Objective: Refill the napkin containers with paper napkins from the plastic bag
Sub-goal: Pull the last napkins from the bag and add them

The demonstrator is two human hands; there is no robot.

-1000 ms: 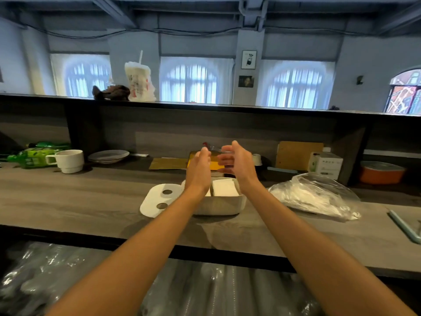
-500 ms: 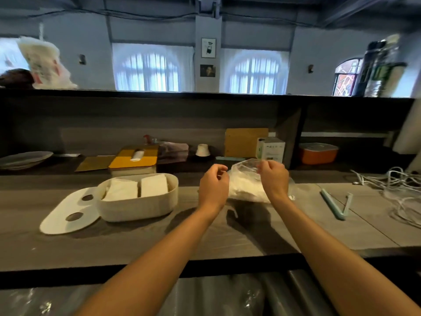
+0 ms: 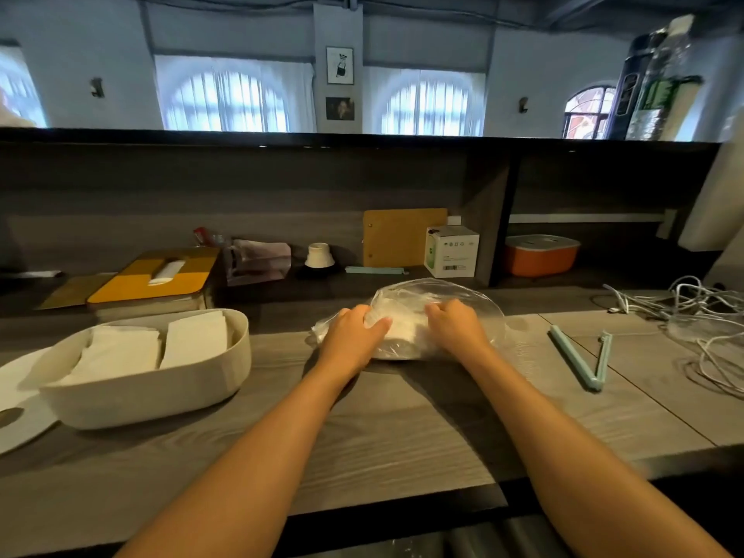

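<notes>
**Both hands on bag, desk centre**

Grey wood desk point(image 3: 402, 428). Far left: white lid point(image 3: 16, 396), then napkin container point(image 3: 161, 392) with two napkin stacks point(image 3: 153, 348). Centre: left hand point(image 3: 354, 336) and right hand point(image 3: 455, 328), fingers curled, gripping plastic bag point(image 3: 463, 292). Right: open teal clip point(image 3: 583, 356), cables point(image 3: 704, 316).

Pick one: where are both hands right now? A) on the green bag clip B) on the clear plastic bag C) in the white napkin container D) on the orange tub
B: the left hand and right hand both grip the plastic bag on the counter, right of the napkin container.
</notes>
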